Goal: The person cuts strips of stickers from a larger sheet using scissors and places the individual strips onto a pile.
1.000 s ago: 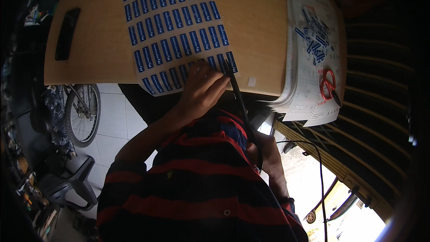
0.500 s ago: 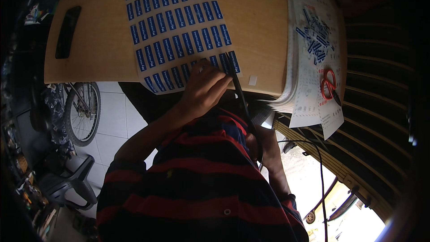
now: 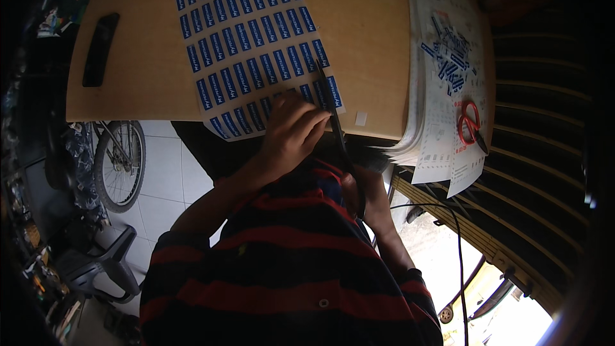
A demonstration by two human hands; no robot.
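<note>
- Head view: a person in a striped red and dark shirt works at a wooden table, black scissors set against a sheet of blue labels.
- The sheet lies lengthwise on the table, its rows of small blue rectangles running toward the person; its near end juts past the table's edge.
- The left hand rests over the near end of the sheet, fingers bunched, thumb and forefinger pinching the sheet's margin — right beside the scissor blade.
- The right hand, lower and close to the shirt, grips the scissors by the handles; its fingers are curled around them, though exactly how they sit in the loops cannot be told.
- The scissors point away from the person, the tip among the labels near the sheet's right edge, with a label lying just to the right of the blade.
- A small white scrap sits on the table to the right of the sheet.
- At far right, a pile of cut blue and white pieces is scattered on a stack of printed papers — a pair of red-handled scissors lying just below the pieces.
- A dark phone lies near the table's left end.
- Beyond the table at left stand a bicycle wheel and a dark plastic chair on pale floor tiles.
- A thin dark cable arcs down from beside the right wrist.
</note>
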